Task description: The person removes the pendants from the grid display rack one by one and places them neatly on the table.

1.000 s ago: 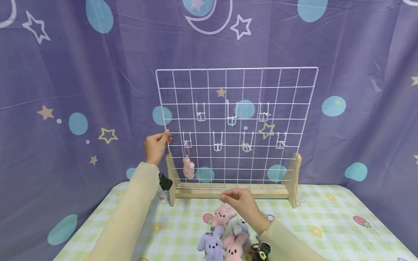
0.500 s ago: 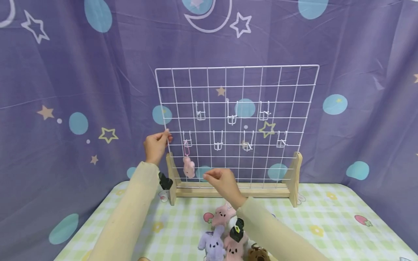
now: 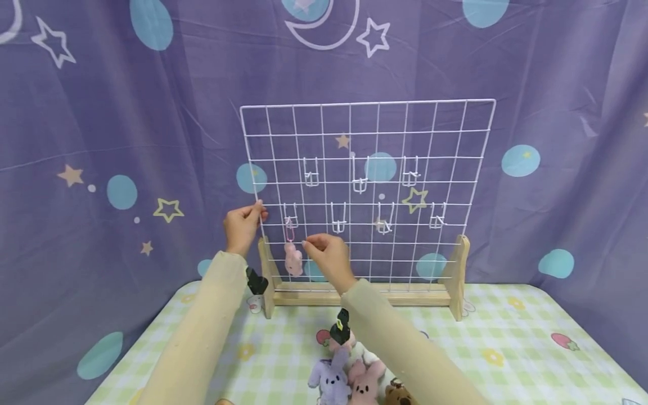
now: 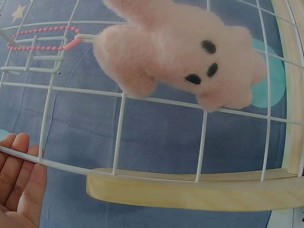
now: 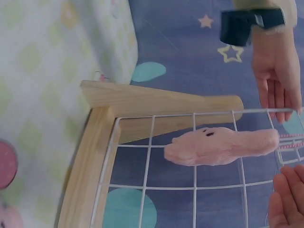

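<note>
A pink plush keychain [image 3: 293, 261] hangs by its pink bead chain from a white hook [image 3: 291, 218] at the lower left of the wire grid panel [image 3: 368, 103]. Thumb and fingers of my left hand [image 3: 243, 226] pinch the panel's left edge wire, just above the wooden foot. My right hand [image 3: 329, 256] is in front of the grid, close to the plush's right side, with nothing visible in its fingers. In the left wrist view the plush [image 4: 175, 42] shows its dark eyes and nose. Several fingers of the right hand [image 5: 287, 197] show beside the bead chain in the right wrist view.
Several white hooks, such as one [image 3: 360, 183], sit across the panel. A wooden stand [image 3: 458, 278] supports it. At the table's front lie a purple plush [image 3: 331, 382], a pink plush [image 3: 364, 385] and a brown bear plush [image 3: 400, 394]. A patterned curtain [image 3: 152, 140] hangs behind.
My right hand has risen from above the plush pile and moved left to beside the hanging pink plush keychain. My left hand has stayed on the panel's edge.
</note>
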